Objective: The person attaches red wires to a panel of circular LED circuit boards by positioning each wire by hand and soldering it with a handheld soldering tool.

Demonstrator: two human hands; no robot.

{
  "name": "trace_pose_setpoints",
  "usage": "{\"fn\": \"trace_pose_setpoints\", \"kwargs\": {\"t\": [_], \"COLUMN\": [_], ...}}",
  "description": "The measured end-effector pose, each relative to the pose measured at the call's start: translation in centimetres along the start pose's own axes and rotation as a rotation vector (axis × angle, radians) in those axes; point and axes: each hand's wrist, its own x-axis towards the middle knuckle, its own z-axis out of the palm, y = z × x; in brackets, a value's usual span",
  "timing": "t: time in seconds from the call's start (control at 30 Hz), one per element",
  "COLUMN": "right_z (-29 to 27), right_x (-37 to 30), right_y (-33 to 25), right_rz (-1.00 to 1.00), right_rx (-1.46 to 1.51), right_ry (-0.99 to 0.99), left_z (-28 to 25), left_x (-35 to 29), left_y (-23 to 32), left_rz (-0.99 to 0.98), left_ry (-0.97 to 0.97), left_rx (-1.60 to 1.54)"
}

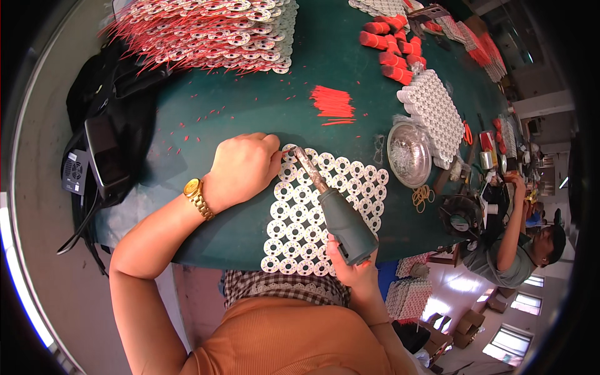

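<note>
A white panel of ring-shaped circuit boards (pixel 300 214) lies on the green table before me. My right hand (pixel 352 265) is wrapped round the dark handle of a soldering iron (pixel 345 219). Its metal barrel slants up and left, and the tip is at the panel's far left corner. There my left hand (pixel 247 165), a gold watch (pixel 195 192) on its wrist, is closed with the fingertips at the corner ring. A short red wire (pixel 288 150) runs from those fingertips to the iron's tip; the exact grip is partly hidden by the hand.
Beyond the panel lies a pile of cut red wires (pixel 332 102). Stacked wired boards (pixel 250 37) stand at the far left, red wire bundles (pixel 394 53) at the far right. A clear bowl (pixel 409 154), rubber bands (pixel 423 198) and a white board stack (pixel 431 112) are rightward. Another person (pixel 509 250) sits at right.
</note>
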Motion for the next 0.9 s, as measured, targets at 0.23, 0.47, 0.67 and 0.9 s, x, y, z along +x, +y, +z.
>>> {"fn": "trace_pose_setpoints", "kwargs": {"t": [0.23, 0.47, 0.67, 0.9], "right_z": [0.0, 0.3, -0.2, -0.8], "right_x": [-1.0, -0.9, -1.4, -2.7], "right_y": [1.0, 1.3, 1.9, 2.6], "right_rz": [-0.105, -0.108, -0.073, -0.003], "right_rx": [-0.255, -0.101, 0.008, 0.063], "right_ry": [0.065, 0.114, 0.116, 0.069], "left_z": [0.1, -3.0, -5.5, -0.7], "left_x": [0.1, 0.6, 0.5, -0.3], "left_y": [0.0, -0.3, 0.3, 1.8], "left_rz": [0.016, -0.085, -0.304, -0.113], "left_ry": [0.004, -0.173, 0.064, 0.009], "left_rx": [0.012, -0.031, -0.313, -0.194]}}
